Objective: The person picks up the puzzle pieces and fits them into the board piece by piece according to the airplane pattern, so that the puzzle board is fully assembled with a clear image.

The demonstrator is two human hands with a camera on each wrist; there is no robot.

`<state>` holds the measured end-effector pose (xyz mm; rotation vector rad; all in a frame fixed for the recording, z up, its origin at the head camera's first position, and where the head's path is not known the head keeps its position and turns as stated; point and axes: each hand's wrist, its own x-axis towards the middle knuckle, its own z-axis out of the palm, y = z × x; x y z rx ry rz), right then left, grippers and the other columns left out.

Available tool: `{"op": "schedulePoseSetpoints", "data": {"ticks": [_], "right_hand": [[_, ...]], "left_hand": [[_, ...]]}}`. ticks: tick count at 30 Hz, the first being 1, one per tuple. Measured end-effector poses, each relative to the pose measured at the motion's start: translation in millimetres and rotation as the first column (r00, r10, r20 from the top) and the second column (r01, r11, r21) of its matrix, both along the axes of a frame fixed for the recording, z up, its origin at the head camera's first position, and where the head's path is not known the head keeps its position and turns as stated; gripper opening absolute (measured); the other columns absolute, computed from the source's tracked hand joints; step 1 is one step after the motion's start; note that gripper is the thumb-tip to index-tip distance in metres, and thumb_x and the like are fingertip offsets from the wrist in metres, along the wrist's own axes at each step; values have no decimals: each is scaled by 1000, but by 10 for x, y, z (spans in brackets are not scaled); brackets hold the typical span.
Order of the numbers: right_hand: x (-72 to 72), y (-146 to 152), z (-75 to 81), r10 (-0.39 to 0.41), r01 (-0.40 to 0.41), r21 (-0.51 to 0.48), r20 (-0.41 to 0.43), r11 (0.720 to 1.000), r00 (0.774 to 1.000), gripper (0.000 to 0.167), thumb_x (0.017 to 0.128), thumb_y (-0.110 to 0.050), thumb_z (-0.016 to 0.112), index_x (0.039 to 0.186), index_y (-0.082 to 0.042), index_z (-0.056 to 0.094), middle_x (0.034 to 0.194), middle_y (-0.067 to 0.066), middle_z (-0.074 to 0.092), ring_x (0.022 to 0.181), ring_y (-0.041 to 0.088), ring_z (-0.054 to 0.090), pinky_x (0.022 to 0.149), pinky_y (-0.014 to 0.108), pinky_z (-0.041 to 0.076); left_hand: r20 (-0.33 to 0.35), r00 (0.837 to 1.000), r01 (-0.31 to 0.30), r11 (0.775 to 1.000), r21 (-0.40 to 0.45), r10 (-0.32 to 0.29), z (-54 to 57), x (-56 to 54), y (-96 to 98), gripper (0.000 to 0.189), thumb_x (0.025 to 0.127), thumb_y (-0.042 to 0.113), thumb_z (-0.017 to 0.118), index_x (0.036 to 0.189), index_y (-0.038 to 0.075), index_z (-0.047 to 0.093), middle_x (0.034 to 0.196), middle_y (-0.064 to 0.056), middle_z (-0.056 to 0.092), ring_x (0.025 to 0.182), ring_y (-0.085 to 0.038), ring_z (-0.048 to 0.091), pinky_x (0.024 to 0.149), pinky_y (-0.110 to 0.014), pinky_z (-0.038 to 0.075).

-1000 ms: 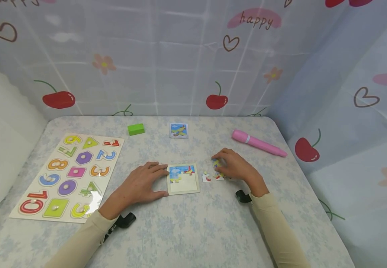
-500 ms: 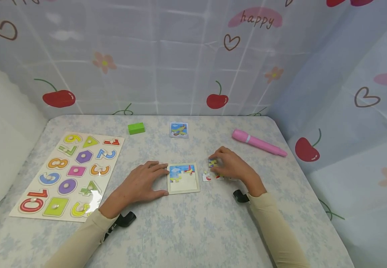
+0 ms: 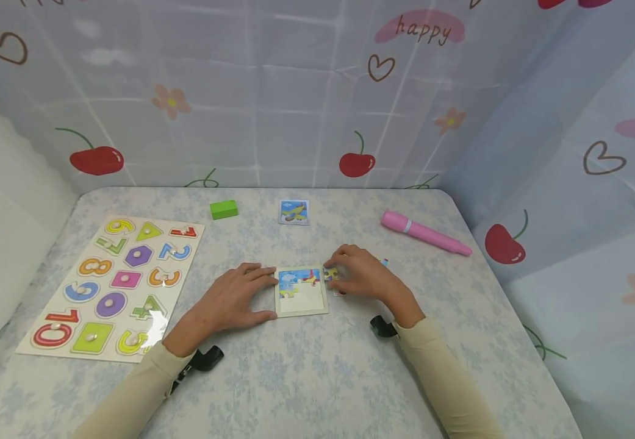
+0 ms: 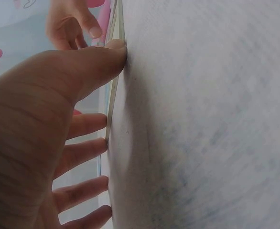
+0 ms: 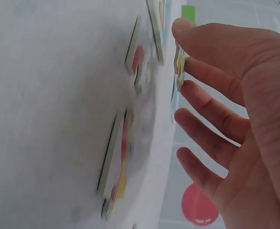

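A small square puzzle tray (image 3: 308, 302) lies in the middle of the table, with sky and plane-tail pieces filling its top and left and bare wood at lower right. My left hand (image 3: 233, 297) rests at its left side, fingers extended and touching the edge. Between thumb and fingers, my right hand (image 3: 371, 275) pinches a yellow-and-blue jigsaw piece (image 5: 179, 67), held off the table beside the tray's right edge. Beneath that hand lie several loose jigsaw pieces (image 5: 112, 155); in the head view it hides most of them.
At left lies a large number-and-shape peg board (image 3: 125, 280). Toward the back are a green block (image 3: 224, 210), a small plane picture card (image 3: 294, 212) and a pink pen-like stick (image 3: 424, 233). A printed curtain (image 3: 295, 97) stands behind the table.
My right hand has moved left from above the loose pieces to the tray's right edge, carrying the jigsaw piece. My left hand has stayed at the tray.
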<state>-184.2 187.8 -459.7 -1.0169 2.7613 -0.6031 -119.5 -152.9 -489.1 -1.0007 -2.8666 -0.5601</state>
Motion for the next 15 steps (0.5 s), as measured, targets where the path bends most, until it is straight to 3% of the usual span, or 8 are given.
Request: {"op": "schedulePoseSetpoints", "data": {"ticks": [7, 15], "right_hand": [[80, -208, 2, 98, -99, -10, -50, 995, 994, 36, 92, -29, 89, 124, -15, 80, 122, 1, 71, 114, 21, 66, 100, 42, 55], [132, -387, -19, 159, -159, -3, -61, 987, 985, 33, 91, -30, 90, 120, -16, 81, 121, 1, 70, 112, 21, 65, 101, 41, 54]], "left_hand": [[6, 1000, -8, 1000, -6, 8, 5, 3, 0, 71, 89, 59, 83, 145, 17, 69, 159, -4, 58, 145, -34, 52, 106, -60, 52], [1, 1000, -7, 1000, -5, 7, 14, -2, 8, 70, 89, 58, 84, 144, 17, 69, 158, -4, 58, 145, -34, 52, 105, -59, 52]]}}
